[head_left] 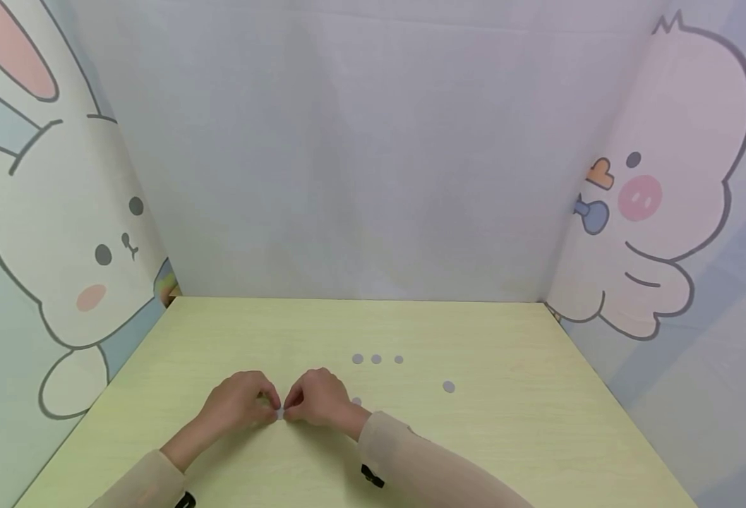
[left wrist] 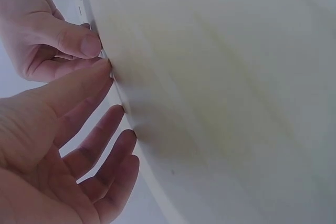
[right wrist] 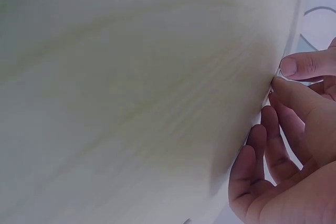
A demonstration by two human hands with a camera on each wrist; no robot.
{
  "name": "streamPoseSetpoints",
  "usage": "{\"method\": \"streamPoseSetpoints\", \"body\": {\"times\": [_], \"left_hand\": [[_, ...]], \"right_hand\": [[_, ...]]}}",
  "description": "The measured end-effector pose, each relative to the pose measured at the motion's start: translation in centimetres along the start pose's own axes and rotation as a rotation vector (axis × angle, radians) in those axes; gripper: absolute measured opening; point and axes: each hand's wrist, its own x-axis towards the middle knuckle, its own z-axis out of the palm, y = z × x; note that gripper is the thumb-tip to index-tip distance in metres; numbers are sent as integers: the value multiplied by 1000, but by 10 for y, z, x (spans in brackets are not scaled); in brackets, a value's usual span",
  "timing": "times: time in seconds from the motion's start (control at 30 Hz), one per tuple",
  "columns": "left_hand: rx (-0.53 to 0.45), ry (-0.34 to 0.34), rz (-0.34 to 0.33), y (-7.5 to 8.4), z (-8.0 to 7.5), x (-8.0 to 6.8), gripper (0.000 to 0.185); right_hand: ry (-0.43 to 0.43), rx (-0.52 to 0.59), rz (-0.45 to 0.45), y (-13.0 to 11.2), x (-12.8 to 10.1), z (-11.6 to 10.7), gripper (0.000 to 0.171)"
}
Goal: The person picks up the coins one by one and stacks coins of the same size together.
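Observation:
A small grey disc lies at the tabletop between the fingertips of both hands, mostly covered by them. From its left side my left hand pinches it with thumb and forefinger. My right hand pinches the opposite side, its thumb and fingertips nearly meeting those of the left. In the left wrist view, the left hand has its other fingertips resting at the table surface. The right wrist view has the right hand low against the table too, its other fingers loosely bent.
Three grey discs lie in a row beyond the right hand. A fourth-like single disc sits farther right, and another disc is partly hidden behind the right wrist. Printed curtains stand around the pale wooden table.

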Motion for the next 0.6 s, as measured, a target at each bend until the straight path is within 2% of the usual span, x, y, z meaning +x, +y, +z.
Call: {"method": "streamPoseSetpoints", "body": {"times": [0.3,0.43,0.6], "left_hand": [[20,1,-1,0,2,3,24],[30,-4,-8,0,3,2,23],[35,-9,-28,2,1,1,23]], "right_hand": [[-27,51,-48,13,-2,-6,5],[-7,91,-62,21,-5,-17,6],[20,122,-32,36,-5,-37,12]]}}
